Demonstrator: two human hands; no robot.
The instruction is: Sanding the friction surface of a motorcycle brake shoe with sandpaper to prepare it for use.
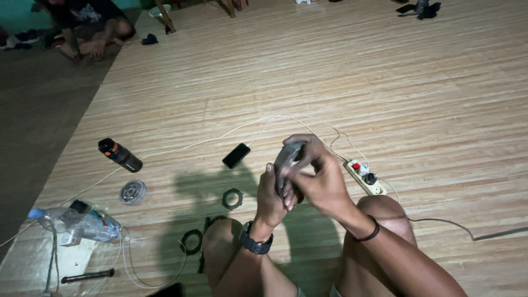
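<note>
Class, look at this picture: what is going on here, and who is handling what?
A person sits on a wooden floor with knees up, gripping a grey curved part in both hands: the left hand from below, the right hand over the top. On the floor lie a black phone on a white cable, a power strip, a dark bottle, a round metal disc and black rings. Another person sits far off.

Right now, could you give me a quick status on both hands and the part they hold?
Left hand and right hand both gripping grey curved part. Held above knees. Phone, power strip on floor nearby, nothing obstructing.
</note>
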